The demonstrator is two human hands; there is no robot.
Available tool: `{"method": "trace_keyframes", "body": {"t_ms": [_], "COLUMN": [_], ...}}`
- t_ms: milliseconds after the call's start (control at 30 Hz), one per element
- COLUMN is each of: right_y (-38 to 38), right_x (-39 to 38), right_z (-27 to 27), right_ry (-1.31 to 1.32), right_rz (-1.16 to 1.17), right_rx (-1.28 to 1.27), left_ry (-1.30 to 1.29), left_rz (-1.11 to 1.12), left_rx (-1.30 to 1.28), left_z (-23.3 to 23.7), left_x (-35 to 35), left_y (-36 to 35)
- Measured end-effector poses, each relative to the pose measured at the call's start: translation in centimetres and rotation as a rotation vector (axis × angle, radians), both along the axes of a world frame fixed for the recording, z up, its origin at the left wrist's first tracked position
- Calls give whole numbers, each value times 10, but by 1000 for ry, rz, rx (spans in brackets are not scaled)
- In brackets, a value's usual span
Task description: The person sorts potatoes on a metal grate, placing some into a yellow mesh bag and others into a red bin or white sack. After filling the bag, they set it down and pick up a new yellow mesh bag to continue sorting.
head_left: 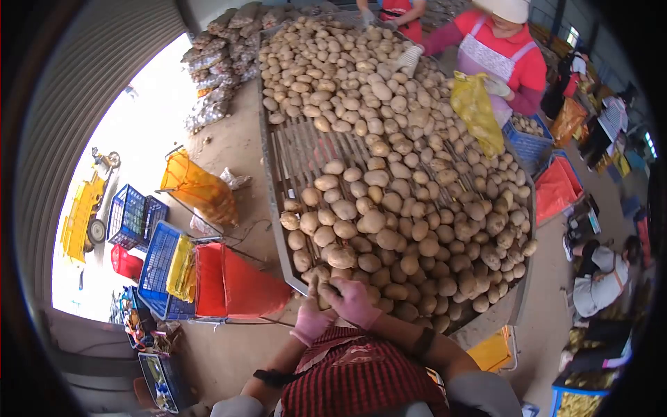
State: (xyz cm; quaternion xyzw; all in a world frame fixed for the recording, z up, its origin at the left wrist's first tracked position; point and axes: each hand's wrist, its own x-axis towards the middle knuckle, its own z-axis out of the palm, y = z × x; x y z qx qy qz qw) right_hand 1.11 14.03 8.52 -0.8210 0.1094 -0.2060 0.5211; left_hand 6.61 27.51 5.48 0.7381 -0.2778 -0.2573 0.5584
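Note:
My left hand (313, 321), in a pink glove with soiled fingertips, is at the near left corner of a sorting table (276, 229) heaped with potatoes (373, 222). Close beside it, my right hand (353, 303) wears a matching glove, its fingers reaching toward the left hand's fingers. Both hands look closed, fingers drawn together; whatever may be between them is hidden. A large potato (342, 257) lies just beyond the fingertips. Slats (316, 142) show through a gap in the heap.
Across the table a co-worker (504, 52) in an apron holds a yellow mesh bag (478, 111). At left are a red bag (243, 281) on a frame, an orange mesh bag (198, 186) and blue crates (156, 267). Filled sacks (222, 52) are stacked behind.

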Motion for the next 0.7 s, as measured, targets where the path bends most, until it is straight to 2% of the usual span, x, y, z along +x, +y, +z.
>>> {"method": "trace_keyframes", "body": {"t_ms": [67,133,200,233,267,333,367,400,467,500,533,567,600,633,667,700], "right_y": [14,15,7,-3,-18,-44,-59,-76,-117,-122,-128,-130,-128,-114,-97,-86], "right_x": [7,13,22,26,20,1,-18,-40,-92,-121,-150,-193,-223,-257,-267,-280], "right_z": [-15,-32,-30,-47,-31,-41,-13,15,-10,8,10,-18,-25,-47,-46,-43], "right_ry": [42,-20,-65,45,129,100,191,281,59,484,725,872,1052,1304,1575,1569], "right_rz": [-44,-95,-25,-16,-45,-73,-54,-36,238,201,249,392,740,1102,1410,1254], "right_rx": [116,141,432,649,731,831,906,980,-66,520,702,401,-6,-279,-340,-357], "left_ry": [-136,-152,-149,-60,-54,89,326,412,408,439,470,453,447,427,407,406], "left_rz": [49,68,171,167,172,133,256,255,245,269,294,293,288,292,289,273], "left_rx": [398,458,266,202,208,12,-201,-217,-199,-215,-229,-238,-232,-219,-205,-200], "left_z": [13,17,15,22,22,23,35,27,19,16,13,7,8,5,2,4], "left_x": [-4,-9,-10,-12,-10,-4,-5,2,12,15,16,19,22,24,28,33], "left_y": [11,8,6,6,3,-2,-14,-10,-8,-10,-12,-13,-17,-19,-22,-23]}}
